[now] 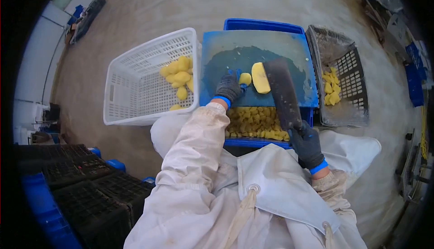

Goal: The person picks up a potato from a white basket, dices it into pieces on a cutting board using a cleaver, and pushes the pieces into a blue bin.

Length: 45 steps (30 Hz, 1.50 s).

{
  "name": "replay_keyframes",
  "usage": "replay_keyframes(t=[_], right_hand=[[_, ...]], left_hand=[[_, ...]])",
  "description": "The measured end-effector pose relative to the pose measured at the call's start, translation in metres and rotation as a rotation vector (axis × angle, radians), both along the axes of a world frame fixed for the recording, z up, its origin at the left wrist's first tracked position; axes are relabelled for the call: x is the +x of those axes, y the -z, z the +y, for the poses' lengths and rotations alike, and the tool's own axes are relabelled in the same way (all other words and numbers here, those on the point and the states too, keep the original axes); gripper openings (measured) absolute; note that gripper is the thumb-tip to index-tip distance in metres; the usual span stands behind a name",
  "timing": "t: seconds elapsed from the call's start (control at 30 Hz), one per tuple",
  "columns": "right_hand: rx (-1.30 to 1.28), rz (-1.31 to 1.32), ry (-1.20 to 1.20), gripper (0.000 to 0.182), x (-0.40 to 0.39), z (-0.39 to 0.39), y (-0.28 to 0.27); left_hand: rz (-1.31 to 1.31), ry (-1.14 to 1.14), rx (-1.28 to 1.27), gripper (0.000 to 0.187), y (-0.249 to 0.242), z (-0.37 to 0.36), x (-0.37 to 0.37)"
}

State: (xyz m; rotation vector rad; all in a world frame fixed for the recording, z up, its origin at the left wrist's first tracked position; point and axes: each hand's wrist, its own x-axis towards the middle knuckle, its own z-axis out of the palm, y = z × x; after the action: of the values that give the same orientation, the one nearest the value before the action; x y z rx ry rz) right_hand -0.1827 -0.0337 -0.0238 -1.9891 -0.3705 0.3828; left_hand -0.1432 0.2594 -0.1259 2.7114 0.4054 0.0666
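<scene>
My right hand (305, 146), in a dark glove, is closed round the handle of a cleaver (282, 93). The broad dark blade is over the right part of a blue cutting board (217, 45). Against the blade's left edge is a large yellow potato slice (261, 79). My left hand (228, 87), in a dark glove with blue fingertips, rests on the board with its fingers curled round a smaller potato piece (245, 79). Under the board, a blue crate (255, 142) holds many chopped potato pieces (257, 121).
Left of the board stands a white slotted crate (135, 99) with several peeled potatoes (181, 73). A dark crate (357, 84) on the right holds yellow cut pieces (332, 87). Black crates (95, 190) are stacked at lower left. Equipment (393, 32) lines the right side.
</scene>
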Motion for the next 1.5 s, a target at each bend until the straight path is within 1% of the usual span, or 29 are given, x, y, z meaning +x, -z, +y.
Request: replay_keyframes(t=[0.07, 0.1, 0.13, 0.2, 0.23, 0.3, 0.33, 0.4, 0.43, 0.5, 0.53, 0.57, 0.6, 0.63, 0.7, 0.83, 0.9, 0.93, 1.0, 1.03, 1.1, 1.23, 1.3, 1.4, 1.5], right_hand=[[-0.129, -0.140, -0.087, 0.017, 0.003, 0.009, 0.016], [-0.199, -0.145, -0.118, 0.019, 0.004, 0.014, 0.018], [-0.203, -0.147, -0.125, 0.019, 0.004, 0.017, 0.017], [-0.224, -0.105, -0.132, 0.017, 0.002, 0.025, 0.014], [-0.223, -0.108, -0.141, 0.017, 0.003, 0.026, 0.016], [-0.197, -0.136, -0.112, 0.017, 0.001, 0.026, 0.022], [-0.191, -0.136, -0.117, 0.017, 0.000, 0.027, 0.021], [-0.129, 0.035, -0.050, 0.017, -0.001, 0.027, 0.014], [-0.129, 0.036, -0.052, 0.017, -0.001, 0.025, 0.017], [-0.158, -0.099, -0.075, 0.018, 0.001, 0.024, 0.019], [-0.157, -0.095, -0.075, 0.018, 0.000, 0.024, 0.015], [-0.166, -0.044, -0.084, 0.018, -0.001, 0.024, 0.007], [-0.171, 0.004, -0.094, 0.018, -0.001, 0.026, 0.002], [-0.168, 0.007, -0.098, 0.018, 0.001, 0.026, 0.003], [-0.265, -0.136, -0.195, 0.018, 0.004, 0.027, 0.006], [-0.339, -0.233, -0.282, 0.019, 0.007, 0.044, 0.011], [-0.385, -0.256, -0.338, 0.019, 0.006, 0.057, 0.009], [-0.386, -0.258, -0.339, 0.019, 0.005, 0.062, 0.010], [-0.429, -0.400, -0.368, 0.021, 0.002, 0.071, 0.012], [-0.433, -0.402, -0.369, 0.021, 0.001, 0.074, 0.011], [-0.537, -0.379, -0.408, 0.022, 0.002, 0.080, 0.011], [-0.630, -0.400, -0.457, 0.021, 0.004, 0.088, 0.001], [-0.710, -0.344, -0.514, 0.021, 0.009, 0.092, 0.000], [-0.729, -0.310, -0.558, 0.022, 0.016, 0.097, 0.021], [-0.714, -0.324, -0.541, 0.026, 0.022, 0.104, 0.048]], left_hand=[[-0.001, -0.003, -0.033, 0.058, 0.001, -0.002, -0.004], [0.003, -0.003, -0.062, 0.057, 0.002, -0.002, -0.006], [0.001, -0.010, -0.067, 0.057, 0.002, -0.001, -0.008], [-0.114, 0.043, -0.113, 0.056, 0.005, 0.004, -0.014], [-0.116, 0.034, -0.112, 0.056, 0.006, 0.009, -0.015], [-0.269, 0.012, 0.016, 0.052, 0.004, 0.020, -0.020], [-0.269, 0.008, 0.022, 0.052, 0.002, 0.024, -0.022], [-0.187, -0.006, -0.045, 0.046, -0.001, 0.030, -0.027], [-0.185, -0.007, -0.045, 0.046, 0.002, 0.029, -0.030], [-0.136, -0.020, 0.010, 0.041, 0.011, 0.026, -0.038], [-0.132, -0.019, 0.010, 0.041, 0.018, 0.024, -0.043], [-0.193, 0.020, 0.078, 0.040, 0.025, 0.023, -0.049], [-0.255, 0.058, 0.147, 0.039, 0.025, 0.022, -0.054], [-0.252, 0.054, 0.151, 0.039, 0.025, 0.021, -0.059], [-0.285, -0.062, 0.108, 0.041, 0.023, 0.020, -0.070], [-0.229, -0.167, 0.184, 0.041, 0.007, 0.017, -0.087], [-0.169, -0.298, -0.079, 0.035, -0.002, 0.013, -0.084], [-0.170, -0.300, -0.080, 0.035, 0.000, 0.013, -0.082], [-0.048, -0.284, -0.229, 0.028, 0.001, 0.014, -0.076], [-0.050, -0.284, -0.233, 0.028, 0.002, 0.013, -0.076], [-0.098, -0.298, -0.136, 0.022, 0.003, 0.012, -0.076], [-0.156, -0.314, -0.139, 0.020, 0.005, 0.012, -0.073], [-0.135, -0.291, -0.121, 0.020, 0.005, 0.013, -0.072], [-0.112, -0.279, -0.074, 0.021, 0.003, 0.013, -0.071], [-0.095, -0.286, -0.047, 0.022, 0.004, 0.012, -0.071]])
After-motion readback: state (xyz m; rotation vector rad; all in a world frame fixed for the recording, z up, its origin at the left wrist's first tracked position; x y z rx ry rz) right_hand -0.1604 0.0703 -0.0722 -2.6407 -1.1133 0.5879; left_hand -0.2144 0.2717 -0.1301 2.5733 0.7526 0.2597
